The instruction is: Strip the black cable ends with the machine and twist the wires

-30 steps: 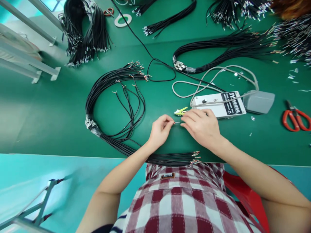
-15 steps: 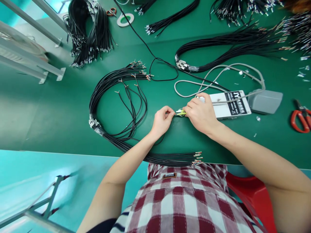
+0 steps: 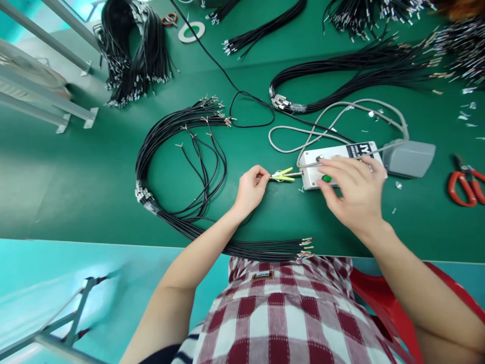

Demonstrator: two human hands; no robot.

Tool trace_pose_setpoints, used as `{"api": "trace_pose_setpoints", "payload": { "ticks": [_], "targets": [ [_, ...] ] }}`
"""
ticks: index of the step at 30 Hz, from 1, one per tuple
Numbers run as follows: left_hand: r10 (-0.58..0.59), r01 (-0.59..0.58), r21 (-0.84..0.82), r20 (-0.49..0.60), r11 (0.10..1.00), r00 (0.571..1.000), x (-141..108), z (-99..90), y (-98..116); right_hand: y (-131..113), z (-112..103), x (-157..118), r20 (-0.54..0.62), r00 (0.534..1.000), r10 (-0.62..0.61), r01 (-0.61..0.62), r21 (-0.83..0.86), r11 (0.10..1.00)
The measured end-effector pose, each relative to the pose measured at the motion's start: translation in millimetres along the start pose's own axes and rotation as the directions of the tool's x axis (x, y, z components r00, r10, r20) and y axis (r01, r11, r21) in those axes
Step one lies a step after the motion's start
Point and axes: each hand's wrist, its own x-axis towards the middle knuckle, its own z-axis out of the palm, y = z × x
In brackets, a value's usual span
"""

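My left hand [image 3: 251, 191] pinches the stripped end of a black cable just left of a yellow-green clip [image 3: 283, 175]. The clip sits on a thin metal shaft that comes out of a white box [image 3: 311, 177] with a green button [image 3: 326, 178] and a black label. Over this box my right hand [image 3: 356, 194] hovers with fingers apart, slightly blurred, its thumb near the button. To the left, a curved bundle of black cables [image 3: 151, 136] lies on the green table, bound with clear wrap, its ends stripped to coloured wires.
A grey block [image 3: 411, 159] and a looped grey cord [image 3: 288, 150] lie by the box. Red-handled pliers [image 3: 463, 188] rest at the right. More black cable bundles [image 3: 303, 71], a tape roll [image 3: 191, 32] and red-handled scissors [image 3: 169, 19] lie farther back. Grey metal posts [image 3: 64, 101] stand at the left.
My right hand has let go of the yellow-green clip and moved right over the white box, its fingers spreading. The clip's arms now show apart. My left hand keeps its pinch in place.
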Motion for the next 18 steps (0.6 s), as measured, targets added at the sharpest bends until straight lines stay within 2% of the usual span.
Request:
{"api": "trace_pose_setpoints", "payload": {
  "ticks": [2,6,13,16,18],
  "targets": [
    [-0.002,0.002,-0.01,-0.002,1.0,1.0,0,0.1,0,5,-6,-22,-0.067,0.991,0.116,-0.115,0.012,0.993],
    [-0.004,0.004,-0.032,-0.013,0.999,1.0,-1,0.6,0,3,-1,-48,-0.01,0.984,0.179,-0.179,0.037,0.983],
    [-0.031,0.029,-0.052,-0.04,0.998,0.999,-2,-12.2,-5,7,10,-47,-0.043,0.977,0.209,-0.209,0.015,0.978],
    [-0.07,0.061,-0.154,-0.053,0.986,0.996,-6,-24.2,-4,4,7,-46,-0.081,0.977,0.196,-0.194,0.033,0.98],
    [-0.074,0.066,-0.264,-0.018,0.962,0.997,-11,-31.3,0,-2,6,-48,-0.11,0.978,0.178,-0.172,0.054,0.984]
  ]
}}
